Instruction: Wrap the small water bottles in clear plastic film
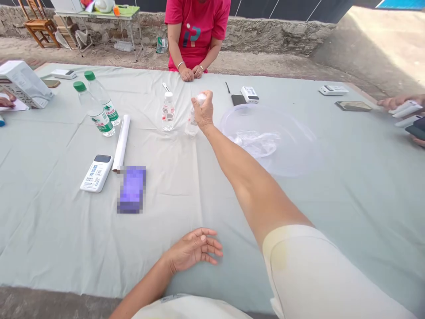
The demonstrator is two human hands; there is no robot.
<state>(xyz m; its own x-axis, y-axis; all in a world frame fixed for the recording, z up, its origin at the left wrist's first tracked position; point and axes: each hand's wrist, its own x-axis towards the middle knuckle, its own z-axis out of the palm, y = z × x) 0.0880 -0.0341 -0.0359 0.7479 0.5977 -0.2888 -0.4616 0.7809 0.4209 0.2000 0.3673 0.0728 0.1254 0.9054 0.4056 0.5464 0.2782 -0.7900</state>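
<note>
My right hand (pixel 204 110) reaches out over the middle of the table, its fingers closed around the upper part of a small clear water bottle (pixel 191 124). The bottle is nearly upright, and my fingers hide much of its top. A second small bottle with a white cap (pixel 168 113) stands just left of it. My left hand (pixel 195 250) rests near the table's front edge, fingers spread and nothing in them. Right of my right forearm sits a wide clear plastic basin (pixel 295 150) with crumpled clear plastic (pixel 255 141) in it.
Left lie a white power bank (pixel 97 173), a rolled white paper (pixel 121 144) and a blurred purple object (pixel 132 189), near two green-capped bottles (pixel 99 119). A white box (pixel 25 84) stands far left. Opposite is a person in a red shirt (pixel 199 31); other people's hands show at both sides.
</note>
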